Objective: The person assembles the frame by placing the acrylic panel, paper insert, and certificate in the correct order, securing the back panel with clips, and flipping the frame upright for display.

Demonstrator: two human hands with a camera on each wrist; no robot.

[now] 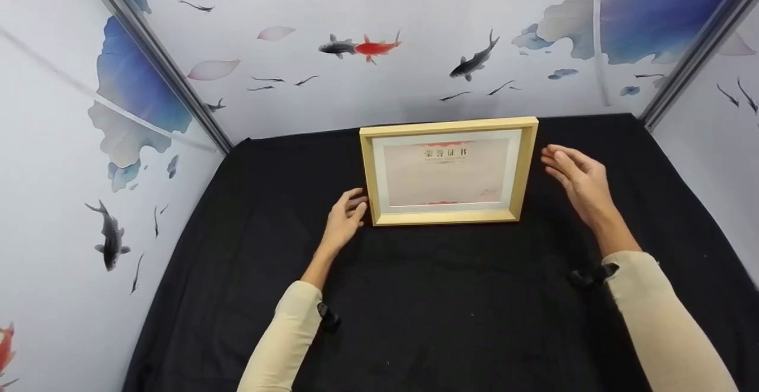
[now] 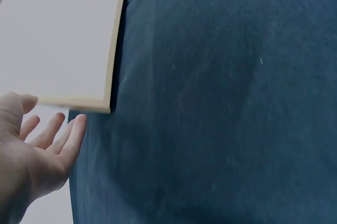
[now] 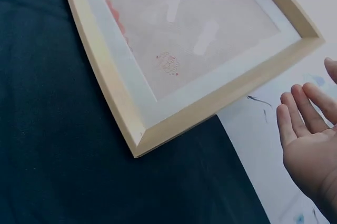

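Note:
A light wooden picture frame [image 1: 447, 218] stands upright on black cloth. Behind its glass, a white mat surrounds a pale certificate [image 1: 447, 178] with red borders and dark characters. My left hand [image 1: 345, 219] is at the frame's left edge, its fingers loosely bent with the fingertips right beside the wood. In the left wrist view, that palm [image 2: 45, 161] shows nothing held, near a corner of the frame. To the right of the frame, my right hand [image 1: 581, 181] hovers apart from it. Its fingers [image 3: 303, 111] look nearly straight in the right wrist view, the palm facing the frame.
Black cloth [image 1: 427, 297] covers the table. White panels [image 1: 415, 95] printed with fish, petals and blue leaves rise behind and at both sides, joined by grey metal posts [image 1: 699, 48]. A dark wrist device [image 1: 593, 276] sits at the right sleeve, another [image 1: 329, 318] at the left.

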